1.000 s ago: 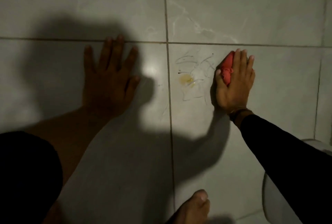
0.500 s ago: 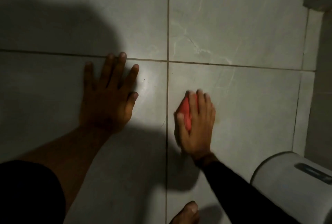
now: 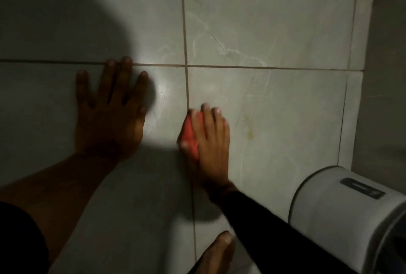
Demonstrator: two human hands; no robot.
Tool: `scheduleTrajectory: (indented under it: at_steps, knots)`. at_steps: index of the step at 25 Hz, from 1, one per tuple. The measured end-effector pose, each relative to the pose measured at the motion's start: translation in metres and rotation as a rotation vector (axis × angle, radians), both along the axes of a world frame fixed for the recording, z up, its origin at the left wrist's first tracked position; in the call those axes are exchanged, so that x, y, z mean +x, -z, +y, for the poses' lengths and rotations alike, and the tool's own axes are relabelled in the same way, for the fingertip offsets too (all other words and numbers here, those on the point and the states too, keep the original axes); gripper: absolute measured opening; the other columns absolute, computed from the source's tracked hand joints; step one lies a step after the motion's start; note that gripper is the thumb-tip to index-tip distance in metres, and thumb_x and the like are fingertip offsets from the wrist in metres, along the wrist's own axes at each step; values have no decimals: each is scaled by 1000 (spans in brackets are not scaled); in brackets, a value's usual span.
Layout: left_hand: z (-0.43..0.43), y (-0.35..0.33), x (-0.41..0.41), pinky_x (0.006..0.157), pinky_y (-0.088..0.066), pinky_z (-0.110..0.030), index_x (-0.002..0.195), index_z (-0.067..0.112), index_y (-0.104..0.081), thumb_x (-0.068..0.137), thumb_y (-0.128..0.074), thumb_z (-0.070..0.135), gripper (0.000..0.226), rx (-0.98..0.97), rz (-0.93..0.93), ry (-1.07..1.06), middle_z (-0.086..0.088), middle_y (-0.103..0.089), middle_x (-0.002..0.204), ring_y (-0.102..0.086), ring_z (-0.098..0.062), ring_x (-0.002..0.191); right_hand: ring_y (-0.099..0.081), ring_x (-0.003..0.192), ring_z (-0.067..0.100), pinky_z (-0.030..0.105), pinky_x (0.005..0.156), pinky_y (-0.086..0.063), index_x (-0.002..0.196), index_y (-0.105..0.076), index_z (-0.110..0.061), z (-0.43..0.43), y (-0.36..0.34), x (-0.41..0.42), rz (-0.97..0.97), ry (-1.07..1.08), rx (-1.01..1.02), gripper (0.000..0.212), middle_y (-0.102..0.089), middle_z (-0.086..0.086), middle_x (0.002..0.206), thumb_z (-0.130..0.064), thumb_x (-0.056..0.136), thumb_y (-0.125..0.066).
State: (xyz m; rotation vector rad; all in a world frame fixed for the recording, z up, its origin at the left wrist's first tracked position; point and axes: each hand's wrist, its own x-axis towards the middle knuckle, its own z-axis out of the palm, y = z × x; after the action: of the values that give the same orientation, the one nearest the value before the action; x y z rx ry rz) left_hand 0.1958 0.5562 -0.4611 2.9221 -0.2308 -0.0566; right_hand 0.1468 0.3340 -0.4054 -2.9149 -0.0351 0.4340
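Note:
My right hand (image 3: pixel 208 139) presses a red cloth (image 3: pixel 190 136) flat on the grey tiled floor (image 3: pixel 274 32), fingers straight over it and thumb along its left side, just right of a grout line. Most of the cloth is hidden under the hand. A faint yellowish stain (image 3: pixel 249 134) with thin smear marks lies on the tile to the right of that hand. My left hand (image 3: pixel 109 115) rests flat on the neighbouring tile in shadow, fingers spread, holding nothing.
A white round-edged container (image 3: pixel 342 212) with a dark label stands at the lower right. A wall base (image 3: pixel 384 98) runs along the right edge. My bare foot (image 3: pixel 216 254) shows at the bottom. A large shadow covers the left side.
My right hand slid the red cloth leftward and toward me across the stain, which is now much fainter. The view shifted right, showing more of the white container. My left hand stayed planted.

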Motion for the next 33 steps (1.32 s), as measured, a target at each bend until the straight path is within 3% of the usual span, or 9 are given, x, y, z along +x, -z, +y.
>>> scheduleTrajectory:
  at_steps: [4,8,11,13,18,21,24,29,33]
  knots:
    - [1,3,3,127,-1,-75,172,27,-17,101,-36,42,75,-33,54,-2,-11,-5,183,-4,-37,169,-20,166,39,59,135,-14,166,-38,-14,44,22,61,-231,22,-3,71,-32,17,176,-44,102,-50]
    - [4,-1,3,126,-1,-75,173,26,-15,102,-31,43,74,-44,81,6,-11,-3,183,-4,-38,169,-22,164,39,65,130,-27,172,-21,-25,41,-4,-109,32,-164,-12,78,-25,12,177,-46,104,-54]
    - [2,-5,1,126,-2,-77,173,24,-15,103,-29,43,74,-55,101,15,-13,-3,183,-3,-40,169,-27,162,47,73,120,-38,166,-37,-11,-25,-9,-111,31,155,-113,77,-23,16,177,-39,99,-65]
    - [2,-3,2,126,-3,-78,173,24,-15,105,-29,44,73,-76,92,25,-13,-4,183,-2,-39,169,-14,166,42,68,130,-22,168,-29,-10,-37,4,-49,-62,436,-71,75,-17,16,179,-39,104,-53]
    - [4,-1,1,124,-6,-81,173,24,-15,106,-24,46,71,-111,92,12,-13,-5,183,-3,-41,169,-13,167,38,59,132,-19,171,-19,-20,0,19,-84,-44,105,-83,70,-24,16,177,-50,109,-33]
    - [4,2,1,124,-6,-81,173,24,-16,107,-24,46,70,-95,65,17,-13,-7,183,-4,-40,169,-22,163,48,61,129,-26,169,-22,-11,-58,-1,-129,-14,300,-100,78,-19,18,177,-47,102,-40]
    - [5,6,0,123,-7,-81,174,27,-12,106,-24,47,71,-95,53,19,-11,-4,183,-2,-39,169,-13,167,42,62,132,-18,169,-25,-6,-118,9,-43,-115,653,-61,73,-18,18,179,-40,106,-40]
    - [4,1,2,124,-7,-80,174,28,-11,105,-26,48,73,-87,93,11,-11,-4,183,-3,-39,169,-4,170,30,51,137,-7,172,-15,-17,-114,26,-20,-130,318,-43,75,-13,9,182,-50,108,-35]
    - [2,-5,2,125,-4,-79,173,24,-17,106,-28,45,71,-93,83,8,-13,-9,183,-6,-40,169,-6,169,38,63,133,-14,170,-20,-4,-131,2,-71,-56,629,-15,76,-14,16,181,-42,106,-39]
